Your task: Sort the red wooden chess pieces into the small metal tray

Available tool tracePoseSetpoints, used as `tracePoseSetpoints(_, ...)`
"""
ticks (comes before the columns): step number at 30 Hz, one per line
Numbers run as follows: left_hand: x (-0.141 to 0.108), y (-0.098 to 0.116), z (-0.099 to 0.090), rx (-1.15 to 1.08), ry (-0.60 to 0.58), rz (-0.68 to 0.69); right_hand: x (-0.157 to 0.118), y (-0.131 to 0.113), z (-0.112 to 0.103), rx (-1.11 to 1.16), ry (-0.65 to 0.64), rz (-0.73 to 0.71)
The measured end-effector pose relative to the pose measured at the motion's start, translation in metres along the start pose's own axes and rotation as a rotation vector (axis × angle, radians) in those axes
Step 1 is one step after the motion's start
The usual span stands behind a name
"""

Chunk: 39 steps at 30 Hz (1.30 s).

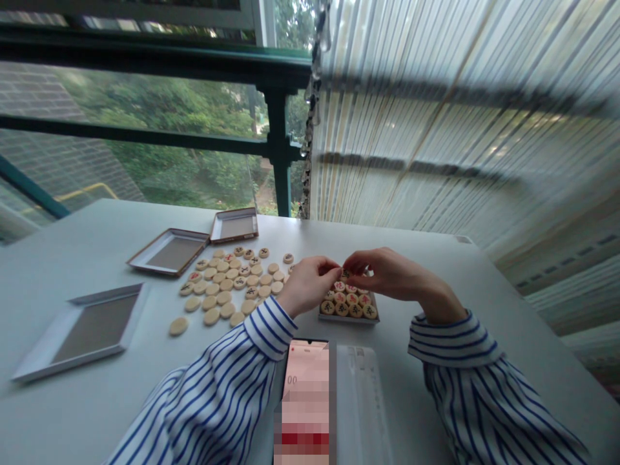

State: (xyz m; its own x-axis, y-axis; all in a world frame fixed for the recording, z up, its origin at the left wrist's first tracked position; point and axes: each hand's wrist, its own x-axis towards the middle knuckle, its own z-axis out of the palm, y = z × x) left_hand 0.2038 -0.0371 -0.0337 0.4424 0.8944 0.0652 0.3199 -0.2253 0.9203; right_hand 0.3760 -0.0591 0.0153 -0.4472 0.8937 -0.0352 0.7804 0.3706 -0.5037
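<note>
Both my hands meet above a small box [349, 319] filled with rows of round wooden pieces [355, 310] marked in black and red. My left hand [312, 282] reaches in from the left, its thumb and fingers pinched together at the box's back left. From the right, my right hand [382, 274] curls its fingers over the back of the box, around a round piece [345, 274] with a black mark. The two hands' fingertips nearly touch. Whether my left fingers also grip a piece is hidden.
Many loose round pieces [226, 284] are spread left of the box, some face down. Two shallow trays [169, 252] stand behind them, and a larger box lid [97, 323] lies at the left. A phone [305, 387] and a pale case [361, 400] are nearest me.
</note>
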Motion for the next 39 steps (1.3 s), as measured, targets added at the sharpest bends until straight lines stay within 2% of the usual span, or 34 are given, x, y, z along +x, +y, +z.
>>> tracePoseSetpoints(5,0.001,-0.005,-0.003,0.097,0.009,0.057,0.0,0.0,-0.001,-0.019,-0.015,0.005)
tracePoseSetpoints(12,0.0,-0.006,-0.012,0.412,0.082,0.087,0.004,0.007,0.005,-0.122,-0.069,0.037)
tracePoseSetpoints(16,-0.002,-0.009,-0.016,0.536,0.048,0.08,0.005,0.008,0.01,-0.189,-0.116,0.048)
tracePoseSetpoints(22,-0.003,-0.012,-0.016,0.617,-0.037,0.091,0.007,0.007,0.016,-0.289,-0.154,0.061)
tracePoseSetpoints(27,-0.006,-0.011,-0.014,0.637,-0.089,0.05,0.009,0.004,0.02,-0.338,-0.184,0.097)
tracePoseSetpoints(39,-0.006,-0.012,-0.013,0.651,-0.111,0.051,0.011,0.006,0.025,-0.38,-0.196,0.069)
